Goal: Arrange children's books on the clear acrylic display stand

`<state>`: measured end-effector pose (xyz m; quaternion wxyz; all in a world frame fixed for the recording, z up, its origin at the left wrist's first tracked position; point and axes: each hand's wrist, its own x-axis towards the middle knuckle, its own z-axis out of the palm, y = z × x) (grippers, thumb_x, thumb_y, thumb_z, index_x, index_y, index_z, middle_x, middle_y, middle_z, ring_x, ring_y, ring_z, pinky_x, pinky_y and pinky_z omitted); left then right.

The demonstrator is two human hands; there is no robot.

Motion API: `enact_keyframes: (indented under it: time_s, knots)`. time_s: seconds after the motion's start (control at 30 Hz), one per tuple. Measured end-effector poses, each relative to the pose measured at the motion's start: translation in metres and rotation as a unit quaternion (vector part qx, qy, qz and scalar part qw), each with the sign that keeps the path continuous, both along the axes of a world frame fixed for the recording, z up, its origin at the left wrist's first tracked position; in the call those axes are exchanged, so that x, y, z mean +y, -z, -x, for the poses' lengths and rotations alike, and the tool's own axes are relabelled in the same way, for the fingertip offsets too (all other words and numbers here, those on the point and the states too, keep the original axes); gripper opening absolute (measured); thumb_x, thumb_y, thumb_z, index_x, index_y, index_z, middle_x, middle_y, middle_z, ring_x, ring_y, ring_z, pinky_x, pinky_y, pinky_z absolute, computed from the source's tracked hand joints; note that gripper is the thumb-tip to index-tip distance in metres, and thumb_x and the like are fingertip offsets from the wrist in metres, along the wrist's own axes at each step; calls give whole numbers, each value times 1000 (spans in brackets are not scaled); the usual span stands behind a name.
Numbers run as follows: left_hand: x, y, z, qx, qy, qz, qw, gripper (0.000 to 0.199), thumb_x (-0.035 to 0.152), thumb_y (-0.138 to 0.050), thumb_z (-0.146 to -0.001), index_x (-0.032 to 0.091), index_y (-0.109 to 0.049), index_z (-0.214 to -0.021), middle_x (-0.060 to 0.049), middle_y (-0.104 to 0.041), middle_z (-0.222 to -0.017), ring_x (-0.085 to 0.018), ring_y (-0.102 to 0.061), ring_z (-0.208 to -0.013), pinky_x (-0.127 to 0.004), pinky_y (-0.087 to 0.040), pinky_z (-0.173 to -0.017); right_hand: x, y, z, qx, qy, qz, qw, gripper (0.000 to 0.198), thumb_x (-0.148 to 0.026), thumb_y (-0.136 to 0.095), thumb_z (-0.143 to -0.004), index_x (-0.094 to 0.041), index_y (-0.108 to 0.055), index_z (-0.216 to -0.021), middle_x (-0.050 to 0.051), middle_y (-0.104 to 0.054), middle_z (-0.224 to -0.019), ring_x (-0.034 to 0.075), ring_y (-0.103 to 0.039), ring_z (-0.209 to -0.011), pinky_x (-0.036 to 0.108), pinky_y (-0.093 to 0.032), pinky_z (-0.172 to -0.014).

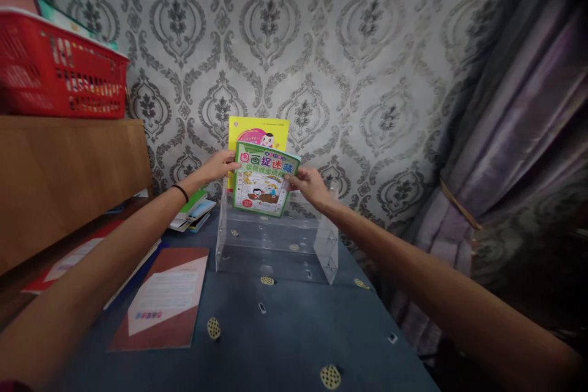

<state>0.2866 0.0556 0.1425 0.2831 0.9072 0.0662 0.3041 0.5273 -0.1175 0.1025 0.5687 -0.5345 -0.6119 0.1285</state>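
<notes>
A green-bordered children's book (261, 187) with cartoon figures on its cover is held slightly tilted over a clear plastic tiered rack (275, 236). My left hand (223, 165) grips its left edge, and my right hand (310, 187) pinches its right edge. Behind it a yellow book (260, 128) with a pink patch and a cartoon head stands upright at the back of the rack, partly covered by the green book. Whether the green book's lower edge touches the rack I cannot tell.
The rack stands on a dark blue patterned tabletop (275, 343). To the left lie a reddish-brown booklet (168, 300), a red one (68, 257) and a stack of books (193, 211). A red plastic basket (64, 67) sits on a wooden cabinet (73, 184). A purple curtain (519, 135) hangs at the right.
</notes>
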Motion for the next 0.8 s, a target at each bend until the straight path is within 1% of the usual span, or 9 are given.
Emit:
enact_keyframes:
  time_s: [0.1,0.2,0.37,0.47,0.57,0.67,0.73,0.8]
  knots:
    - [6,4,7,4,-18,15,1000,41,37,-58,-79,12,-65,-110,-11,-73,-102,-21,-67,-85,-26,-51,-61,14,4,4,1,-5,6,1000,40,-56,-80,-67,-20,-75,-83,2,-77,-82,19,-68,-66,34,-62,-63]
    - [14,8,12,11,-27,25,999,45,40,-60,-78,12,-66,-112,-10,-74,-104,-22,-66,-84,-26,-50,-59,26,6,6,0,-8,11,1000,38,-55,-78,-67,-19,-74,-81,1,-76,-80,17,-67,-64,31,-61,-60]
    - [27,14,16,10,-44,32,998,40,40,-61,-74,13,-69,-103,-6,-74,-91,-18,-63,-72,-23,-46,-54,40,2,7,-8,-10,22,1000,36,-52,-77,-69,-19,-73,-81,1,-77,-79,17,-68,-66,28,-60,-59]
    - [31,17,16,12,-56,39,998,39,40,-60,-72,13,-70,-99,-5,-73,-87,-17,-62,-70,-22,-46,-53,44,-1,8,-21,-2,34,999,35,-52,-76,-71,-19,-73,-82,2,-77,-78,17,-68,-66,28,-59,-57]
    - [31,20,14,14,-61,42,997,41,41,-58,-71,13,-69,-100,-6,-73,-88,-18,-62,-70,-23,-47,-52,45,-1,9,-41,16,44,998,33,-51,-73,-75,-19,-73,-84,2,-76,-78,17,-67,-66,27,-58,-57]
    - [31,22,12,1,-60,32,998,41,42,-58,-71,13,-68,-99,-5,-72,-87,-18,-62,-71,-22,-46,-52,41,0,11,-75,45,54,995,28,-45,-67,-82,-19,-73,-89,1,-76,-80,17,-68,-68,27,-58,-60]
    - [30,23,11,-8,-65,25,998,41,42,-57,-71,13,-67,-98,-5,-71,-85,-18,-62,-72,-22,-46,-52,37,0,12,-107,77,61,989,21,-40,-66,-84,-19,-72,-87,1,-75,-77,17,-67,-68,28,-57,-62]
    - [30,23,10,-8,-71,22,997,41,42,-56,-72,13,-67,-98,-5,-71,-86,-19,-62,-73,-23,-47,-52,33,0,13,-144,119,65,980,14,-34,-68,-82,-20,-70,-80,2,-72,-74,18,-66,-69,28,-55,-66]
